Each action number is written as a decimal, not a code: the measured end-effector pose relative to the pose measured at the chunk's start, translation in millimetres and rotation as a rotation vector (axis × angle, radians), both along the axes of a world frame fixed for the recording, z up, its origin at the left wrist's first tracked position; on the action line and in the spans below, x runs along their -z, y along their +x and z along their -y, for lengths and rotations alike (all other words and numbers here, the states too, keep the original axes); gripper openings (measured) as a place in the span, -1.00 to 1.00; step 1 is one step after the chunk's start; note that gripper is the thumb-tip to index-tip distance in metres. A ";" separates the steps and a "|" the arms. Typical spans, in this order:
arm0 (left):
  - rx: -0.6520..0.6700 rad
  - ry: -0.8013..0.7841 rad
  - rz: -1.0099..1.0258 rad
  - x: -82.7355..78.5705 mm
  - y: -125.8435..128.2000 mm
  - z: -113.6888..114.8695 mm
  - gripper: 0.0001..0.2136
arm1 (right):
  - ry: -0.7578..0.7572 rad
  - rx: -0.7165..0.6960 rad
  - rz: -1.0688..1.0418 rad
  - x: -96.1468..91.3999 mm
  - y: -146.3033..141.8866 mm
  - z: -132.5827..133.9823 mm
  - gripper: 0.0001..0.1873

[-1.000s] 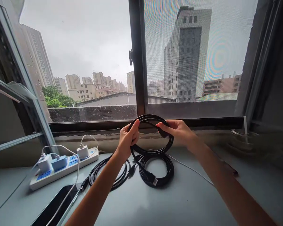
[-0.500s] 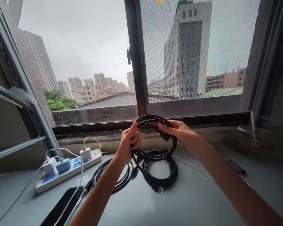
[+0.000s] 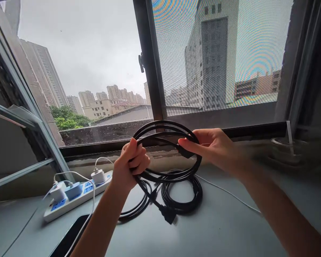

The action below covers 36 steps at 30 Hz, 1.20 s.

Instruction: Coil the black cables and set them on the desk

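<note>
Between my two hands a coiled black cable (image 3: 164, 123) is held up above the table. My left hand (image 3: 132, 162) is wrapped round the left side of the loops. On the right side, my right hand (image 3: 211, 144) pinches the coil between thumb and fingers, beside one black connector (image 3: 186, 151). From my left hand a cable end hangs down to a black plug (image 3: 168, 214) with a metal tip. Below lie two more coiled black cables, one round coil (image 3: 196, 203) under the held loops and another coil (image 3: 133, 214) partly behind my left forearm.
A white power strip (image 3: 77, 198) with chargers and white cords stands at the left. Near it lies a black phone-like slab (image 3: 69, 237), partly hidden by my forearm. A lidded cup with a straw (image 3: 287, 146) stands at the far right. The window frame (image 3: 149, 71) rises behind the table (image 3: 203, 235).
My left hand has moved left and my right hand slightly right, so the held loops are stretched wider. The hanging plug has swung a little left and down.
</note>
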<state>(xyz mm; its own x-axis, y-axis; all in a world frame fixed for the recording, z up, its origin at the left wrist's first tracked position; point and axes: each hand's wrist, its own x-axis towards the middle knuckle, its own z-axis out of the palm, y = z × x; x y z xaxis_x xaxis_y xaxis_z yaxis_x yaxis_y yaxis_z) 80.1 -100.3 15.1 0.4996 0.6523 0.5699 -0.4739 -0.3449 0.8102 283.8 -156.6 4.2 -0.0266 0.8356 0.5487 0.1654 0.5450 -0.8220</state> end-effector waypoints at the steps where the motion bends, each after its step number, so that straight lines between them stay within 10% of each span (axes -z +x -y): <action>1: -0.013 0.013 -0.003 -0.9 -1.1 -0.7 -0.36 | 0.015 0.038 0.021 0.2 0.5 0.9 -0.64; 6: -0.161 0.063 -0.008 -1.3 -2.3 0.3 -0.35 | 0.054 0.070 -0.061 4.4 -2.0 -5.5 -0.66; 12: -0.104 0.034 -0.123 6.8 7.4 1.6 -0.35 | -0.064 -0.270 -0.284 7.8 -4.2 -15.3 -0.70; 22: -0.554 -0.016 -0.174 9.7 15.4 -13.9 -0.47 | 0.085 -0.433 0.345 -0.3 23.5 11.5 -0.15; 30: -0.520 -0.038 -0.476 38.6 29.0 -33.1 -0.48 | 0.075 0.308 0.691 22.1 0.2 -24.2 -0.50; 36: -0.438 0.056 -0.913 87.0 23.2 -75.1 -0.75 | -0.344 0.225 0.814 56.7 10.5 -76.0 -0.55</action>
<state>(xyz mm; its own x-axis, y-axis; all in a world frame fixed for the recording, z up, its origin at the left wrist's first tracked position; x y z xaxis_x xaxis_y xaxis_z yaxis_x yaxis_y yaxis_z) 103.3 -25.3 -71.9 0.4831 0.8666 0.1253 0.4956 -0.3886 0.7768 294.3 -80.6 -52.5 -0.1135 0.9819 0.1514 0.8381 0.1765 -0.5161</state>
